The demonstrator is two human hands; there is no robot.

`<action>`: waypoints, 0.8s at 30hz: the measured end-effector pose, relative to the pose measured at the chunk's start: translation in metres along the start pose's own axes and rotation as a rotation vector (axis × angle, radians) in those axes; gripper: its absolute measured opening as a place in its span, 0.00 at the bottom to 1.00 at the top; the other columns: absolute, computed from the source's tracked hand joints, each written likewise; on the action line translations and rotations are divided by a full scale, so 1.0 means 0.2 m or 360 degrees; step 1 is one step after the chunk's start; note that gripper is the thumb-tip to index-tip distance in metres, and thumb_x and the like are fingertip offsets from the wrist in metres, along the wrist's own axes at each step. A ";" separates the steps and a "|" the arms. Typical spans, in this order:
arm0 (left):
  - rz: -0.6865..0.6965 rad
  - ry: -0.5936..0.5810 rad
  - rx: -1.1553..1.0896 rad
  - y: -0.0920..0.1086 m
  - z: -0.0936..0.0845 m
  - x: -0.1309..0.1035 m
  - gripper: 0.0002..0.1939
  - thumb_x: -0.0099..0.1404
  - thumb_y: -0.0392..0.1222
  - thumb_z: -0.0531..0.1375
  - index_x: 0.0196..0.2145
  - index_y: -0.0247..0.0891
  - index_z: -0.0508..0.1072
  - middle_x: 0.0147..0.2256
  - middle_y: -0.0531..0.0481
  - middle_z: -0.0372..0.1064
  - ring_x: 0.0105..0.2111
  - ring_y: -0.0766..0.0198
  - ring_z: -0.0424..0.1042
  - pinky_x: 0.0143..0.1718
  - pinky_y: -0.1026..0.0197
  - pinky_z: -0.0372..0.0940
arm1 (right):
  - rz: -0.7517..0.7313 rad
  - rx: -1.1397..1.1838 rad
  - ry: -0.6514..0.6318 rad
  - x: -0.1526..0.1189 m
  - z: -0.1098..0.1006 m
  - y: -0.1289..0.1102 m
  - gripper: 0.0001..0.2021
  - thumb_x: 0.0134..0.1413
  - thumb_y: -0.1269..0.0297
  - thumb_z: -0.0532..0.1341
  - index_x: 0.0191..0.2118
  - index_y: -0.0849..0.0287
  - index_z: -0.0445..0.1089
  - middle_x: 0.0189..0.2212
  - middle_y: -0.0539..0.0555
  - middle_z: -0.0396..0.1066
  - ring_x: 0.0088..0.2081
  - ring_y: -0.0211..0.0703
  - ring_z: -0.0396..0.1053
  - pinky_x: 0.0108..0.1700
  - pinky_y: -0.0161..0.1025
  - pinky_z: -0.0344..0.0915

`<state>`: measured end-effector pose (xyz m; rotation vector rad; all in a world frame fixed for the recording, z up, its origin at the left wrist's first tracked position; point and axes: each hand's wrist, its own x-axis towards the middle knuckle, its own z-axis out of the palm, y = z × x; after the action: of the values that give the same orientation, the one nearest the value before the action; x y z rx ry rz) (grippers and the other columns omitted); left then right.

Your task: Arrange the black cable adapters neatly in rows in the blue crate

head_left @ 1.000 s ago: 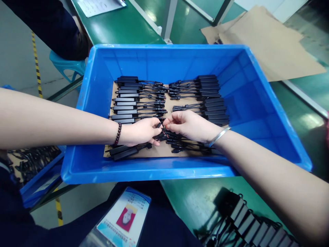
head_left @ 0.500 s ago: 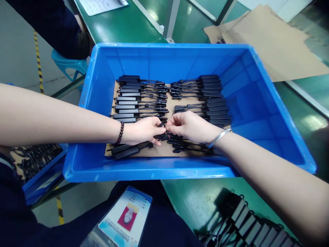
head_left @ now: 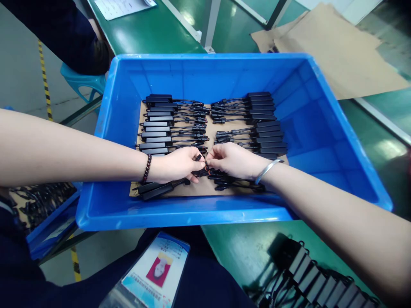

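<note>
Inside a blue plastic bin, slim black boxes with short cables and plugs lie in two columns on brown cardboard. The left column has its cables pointing right; the right column has its cables pointing left. Near the front of the bin, my left hand is closed around a black cable plug. My right hand pinches close beside it, fingertips meeting my left fingers. What the right fingertips hold is too small to make out. Two black boxes lie slanted below my left hand.
More black boxes with cables stand in a row on the green table. Brown cardboard sheets lie at the back right. Another bin of cables sits lower left. A person's dark sleeve or leg shows beside a turquoise stool.
Both hands stay together over the same spot, with only slight finger movement. The whole view has shifted a little.
</note>
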<state>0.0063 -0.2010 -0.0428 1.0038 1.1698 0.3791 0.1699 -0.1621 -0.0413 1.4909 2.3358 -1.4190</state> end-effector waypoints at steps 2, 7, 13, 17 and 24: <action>0.0045 -0.0012 -0.0022 0.00 0.00 0.00 0.05 0.57 0.35 0.56 0.33 0.36 0.63 0.29 0.53 0.58 0.27 0.71 0.62 0.30 0.59 0.69 | 0.0104 0.0244 0.0058 0.01 0.00 0.01 0.04 0.48 0.69 0.57 0.26 0.63 0.65 0.24 0.52 0.68 0.23 0.32 0.62 0.26 0.29 0.59; 0.0103 -0.0040 -0.0019 -0.02 -0.01 0.01 0.06 0.57 0.40 0.57 0.30 0.35 0.64 0.29 0.53 0.58 0.27 0.72 0.61 0.32 0.58 0.69 | 0.0421 0.0950 0.0074 0.01 -0.01 -0.02 0.06 0.52 0.75 0.52 0.27 0.65 0.64 0.26 0.56 0.68 0.24 0.31 0.64 0.29 0.29 0.65; -0.0009 0.0021 0.0037 -0.02 0.00 0.02 0.07 0.56 0.37 0.58 0.28 0.35 0.60 0.29 0.52 0.59 0.27 0.71 0.63 0.33 0.57 0.69 | 0.0328 0.0947 0.0010 0.00 -0.02 -0.02 0.06 0.48 0.81 0.55 0.31 0.64 0.64 0.28 0.54 0.69 0.26 0.31 0.66 0.31 0.29 0.66; 0.0018 0.0030 0.0082 -0.01 0.00 0.02 0.07 0.57 0.38 0.56 0.29 0.36 0.59 0.30 0.52 0.57 0.29 0.69 0.62 0.31 0.56 0.70 | 0.0162 0.0790 -0.0010 0.00 -0.02 0.01 0.03 0.52 0.75 0.54 0.33 0.63 0.63 0.27 0.53 0.69 0.23 0.30 0.63 0.26 0.27 0.63; -0.0042 -0.0276 0.0268 -0.06 0.00 0.01 0.09 0.59 0.44 0.54 0.28 0.36 0.59 0.28 0.53 0.57 0.27 0.69 0.62 0.26 0.60 0.69 | 0.0062 0.0580 -0.0049 -0.01 -0.03 0.01 0.11 0.55 0.60 0.54 0.27 0.62 0.63 0.20 0.49 0.63 0.19 0.28 0.57 0.19 0.26 0.54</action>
<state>0.0044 -0.2054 -0.0532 1.1424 1.0691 0.1701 0.1744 -0.1591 -0.0388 1.5633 2.0982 -1.9219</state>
